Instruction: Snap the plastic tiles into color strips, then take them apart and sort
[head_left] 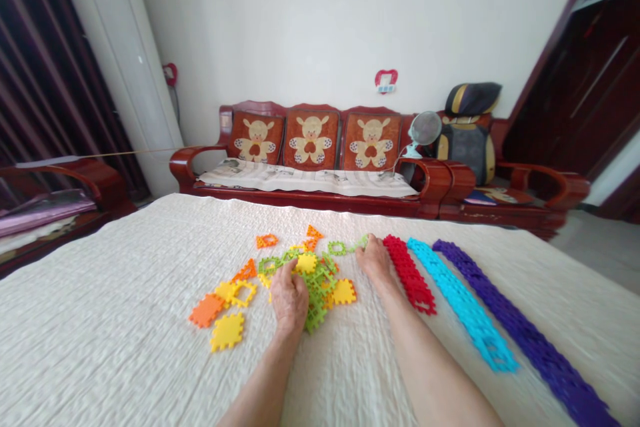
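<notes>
My left hand is over the left side of a loose pile of green pieces, with its fingers curled at the pile; whether they pinch a piece is unclear. My right hand is closed on a green piece just left of the top of a red row. Yellow pieces and orange pieces lie left of the pile. Another yellow piece is at its right edge. A separate green frame piece rests between the pile and my right hand.
Right of the red row, a light blue row and a purple row run diagonally over the cream cover. Beyond the covered surface stands a wooden sofa with three cushions. A small fan is at its right end.
</notes>
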`<state>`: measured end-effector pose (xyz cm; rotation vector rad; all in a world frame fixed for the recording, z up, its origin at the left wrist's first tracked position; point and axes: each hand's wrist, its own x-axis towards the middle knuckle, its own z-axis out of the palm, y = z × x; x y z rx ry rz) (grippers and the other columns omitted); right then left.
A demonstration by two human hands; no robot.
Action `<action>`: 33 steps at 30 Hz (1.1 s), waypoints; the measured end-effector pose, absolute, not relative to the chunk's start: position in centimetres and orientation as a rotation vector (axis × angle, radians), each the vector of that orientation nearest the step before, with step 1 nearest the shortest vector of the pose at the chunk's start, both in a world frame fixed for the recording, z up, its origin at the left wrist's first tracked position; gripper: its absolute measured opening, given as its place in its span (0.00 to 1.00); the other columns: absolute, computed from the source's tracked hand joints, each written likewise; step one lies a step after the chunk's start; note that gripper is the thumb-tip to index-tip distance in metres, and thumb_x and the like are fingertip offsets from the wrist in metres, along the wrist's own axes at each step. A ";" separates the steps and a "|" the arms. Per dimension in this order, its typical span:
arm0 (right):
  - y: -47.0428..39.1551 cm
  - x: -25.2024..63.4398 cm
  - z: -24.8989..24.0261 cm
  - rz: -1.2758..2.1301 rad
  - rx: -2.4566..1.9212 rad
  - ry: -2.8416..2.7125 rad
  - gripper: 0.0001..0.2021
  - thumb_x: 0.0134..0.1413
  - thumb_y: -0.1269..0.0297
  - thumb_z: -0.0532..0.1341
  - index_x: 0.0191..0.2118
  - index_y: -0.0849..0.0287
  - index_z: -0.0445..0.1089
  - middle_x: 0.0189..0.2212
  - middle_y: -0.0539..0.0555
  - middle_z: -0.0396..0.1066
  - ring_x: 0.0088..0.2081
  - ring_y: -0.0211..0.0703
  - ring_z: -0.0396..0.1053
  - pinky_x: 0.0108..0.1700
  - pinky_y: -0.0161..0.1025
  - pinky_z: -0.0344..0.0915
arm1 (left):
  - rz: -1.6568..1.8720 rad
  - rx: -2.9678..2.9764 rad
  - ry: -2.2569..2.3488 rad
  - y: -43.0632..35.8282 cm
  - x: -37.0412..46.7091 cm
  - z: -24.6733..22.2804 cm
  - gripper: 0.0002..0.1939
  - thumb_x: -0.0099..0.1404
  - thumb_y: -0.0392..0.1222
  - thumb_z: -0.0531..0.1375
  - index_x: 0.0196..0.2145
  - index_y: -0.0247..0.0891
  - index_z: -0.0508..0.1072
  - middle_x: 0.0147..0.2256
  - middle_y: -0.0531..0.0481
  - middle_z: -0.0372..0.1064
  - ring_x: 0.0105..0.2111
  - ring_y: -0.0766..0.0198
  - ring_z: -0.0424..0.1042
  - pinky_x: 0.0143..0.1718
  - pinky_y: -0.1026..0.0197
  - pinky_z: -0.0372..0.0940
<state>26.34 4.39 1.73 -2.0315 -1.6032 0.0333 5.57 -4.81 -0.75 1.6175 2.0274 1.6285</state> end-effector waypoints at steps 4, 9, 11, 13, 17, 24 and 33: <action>4.1 26.3 2.0 -0.004 -2.033 -1.699 0.28 0.48 0.66 0.57 0.57 0.62 0.58 0.50 0.64 0.64 0.51 0.52 0.63 0.46 0.41 0.60 | 1.643 1.624 2.011 -4.8 5.6 -0.7 0.19 0.56 0.32 0.49 0.43 0.36 0.72 0.39 0.45 0.73 0.43 0.59 0.70 0.50 0.55 0.63; 4.2 26.1 1.7 0.002 -2.046 -1.747 0.24 0.51 0.62 0.56 0.55 0.61 0.61 0.48 0.64 0.66 0.51 0.52 0.62 0.47 0.42 0.59 | 1.642 1.599 2.004 -4.8 5.5 -0.7 0.19 0.56 0.32 0.49 0.42 0.37 0.73 0.38 0.46 0.73 0.43 0.59 0.71 0.50 0.54 0.62; 4.2 25.9 1.6 -0.010 -2.052 -1.749 0.23 0.53 0.56 0.55 0.53 0.60 0.63 0.46 0.64 0.66 0.50 0.52 0.63 0.46 0.43 0.59 | 1.635 1.608 2.010 -4.8 5.5 -0.7 0.19 0.56 0.32 0.50 0.42 0.37 0.73 0.39 0.46 0.73 0.43 0.59 0.70 0.50 0.55 0.62; 4.2 25.6 1.5 -0.036 -2.050 -1.763 0.23 0.54 0.53 0.54 0.51 0.60 0.65 0.45 0.63 0.67 0.49 0.53 0.63 0.46 0.44 0.59 | 1.627 1.623 2.016 -4.8 5.5 -0.7 0.19 0.56 0.32 0.50 0.43 0.37 0.73 0.39 0.46 0.73 0.43 0.59 0.70 0.50 0.54 0.62; 4.2 25.2 1.6 -0.091 -2.019 -1.799 0.18 0.52 0.54 0.56 0.45 0.60 0.70 0.43 0.62 0.68 0.47 0.52 0.63 0.47 0.45 0.57 | 1.605 1.639 2.022 -4.8 5.4 -0.7 0.19 0.56 0.32 0.50 0.44 0.37 0.72 0.40 0.45 0.73 0.42 0.59 0.71 0.49 0.55 0.63; 4.2 25.3 1.4 -0.059 -1.909 -1.842 0.16 0.46 0.71 0.57 0.42 0.56 0.71 0.44 0.56 0.70 0.48 0.46 0.64 0.48 0.39 0.58 | 1.582 1.628 2.034 -4.7 5.4 -0.8 0.19 0.57 0.33 0.50 0.43 0.36 0.72 0.41 0.44 0.73 0.44 0.58 0.70 0.49 0.55 0.63; 4.7 26.4 0.6 -0.087 -1.909 -1.719 0.21 0.46 0.69 0.57 0.49 0.64 0.67 0.45 0.62 0.69 0.47 0.49 0.64 0.49 0.39 0.57 | 1.570 1.641 2.040 -4.9 5.4 -0.6 0.19 0.57 0.33 0.50 0.44 0.35 0.72 0.41 0.44 0.73 0.43 0.59 0.71 0.49 0.57 0.63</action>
